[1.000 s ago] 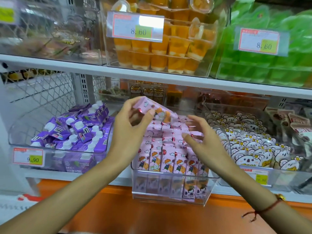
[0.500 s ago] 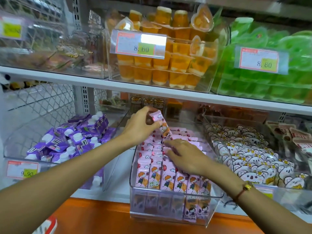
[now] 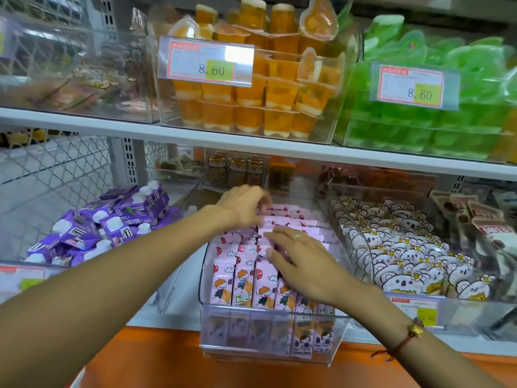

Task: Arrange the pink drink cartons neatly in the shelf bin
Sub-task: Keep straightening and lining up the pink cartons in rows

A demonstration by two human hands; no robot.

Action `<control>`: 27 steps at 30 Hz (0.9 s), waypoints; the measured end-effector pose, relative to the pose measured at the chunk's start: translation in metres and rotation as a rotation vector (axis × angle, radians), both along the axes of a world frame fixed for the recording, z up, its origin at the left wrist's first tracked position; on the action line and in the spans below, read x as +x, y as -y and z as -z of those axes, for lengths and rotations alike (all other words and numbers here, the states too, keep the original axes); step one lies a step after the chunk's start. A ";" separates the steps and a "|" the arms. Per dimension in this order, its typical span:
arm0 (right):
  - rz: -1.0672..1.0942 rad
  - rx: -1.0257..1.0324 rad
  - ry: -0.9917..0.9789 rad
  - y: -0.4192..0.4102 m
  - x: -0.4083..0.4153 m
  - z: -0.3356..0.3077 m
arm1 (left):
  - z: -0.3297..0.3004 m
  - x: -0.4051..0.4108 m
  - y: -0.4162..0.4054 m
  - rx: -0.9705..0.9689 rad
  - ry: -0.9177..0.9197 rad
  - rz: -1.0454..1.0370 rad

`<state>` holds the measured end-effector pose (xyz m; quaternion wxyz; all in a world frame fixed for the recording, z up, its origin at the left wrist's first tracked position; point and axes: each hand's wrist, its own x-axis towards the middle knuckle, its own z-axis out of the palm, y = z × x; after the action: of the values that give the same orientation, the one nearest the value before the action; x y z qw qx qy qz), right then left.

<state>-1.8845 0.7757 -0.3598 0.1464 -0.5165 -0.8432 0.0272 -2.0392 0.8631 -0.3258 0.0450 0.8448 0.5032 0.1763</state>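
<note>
Pink drink cartons [image 3: 246,278]: small pink cardboard packs printed with a cartoon child and a red balloon, standing in rows in the lower centre of the head view.
Shelf bin [image 3: 268,329]: clear plastic bin with a slanted front, on the lower shelf, holding the cartons.
Left hand [image 3: 242,206]: at the far rows, centre of the frame; fingers curled down onto a carton top, but motion blur hides whether they grip it.
Right hand [image 3: 303,261]: palm down on the nearer cartons, fingers straight and spread, pressing the tops; a ring on one finger.
Right wrist: red string bracelet [image 3: 402,343] with a gold charm, lower right.
Left of bin: purple white-capped pouches [image 3: 112,222].
Right of bin: white koala-print packets [image 3: 405,256].
Upper shelf: orange jelly cups [image 3: 251,107], green jelly cups [image 3: 453,130].
</note>
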 end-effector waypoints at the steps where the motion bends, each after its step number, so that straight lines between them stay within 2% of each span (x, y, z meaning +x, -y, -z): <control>1: -0.001 0.016 -0.006 0.004 0.001 0.000 | 0.002 -0.001 -0.002 -0.007 0.002 -0.006; 6: -0.018 0.024 0.062 0.025 0.005 0.008 | 0.005 -0.005 -0.007 -0.116 -0.214 0.042; 9: -0.006 0.027 0.048 0.026 0.006 0.009 | 0.002 -0.007 -0.005 -0.124 -0.200 0.063; 13: 0.039 0.063 -0.001 0.019 0.005 0.008 | -0.002 -0.006 0.002 -0.077 -0.079 0.128; 19: 0.093 -0.003 0.034 0.016 0.001 0.007 | 0.003 -0.009 0.010 -0.007 -0.249 0.080; 24: 0.084 0.020 0.069 0.018 0.000 0.008 | 0.005 -0.007 0.019 0.091 -0.118 -0.027; 27: 0.085 0.006 0.048 0.020 0.002 0.008 | 0.005 -0.007 0.025 0.024 0.124 -0.107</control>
<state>-1.8824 0.7562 -0.3680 0.1291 -0.5519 -0.8238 0.0060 -2.0461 0.8378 -0.3309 0.0565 0.8045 0.5419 0.2365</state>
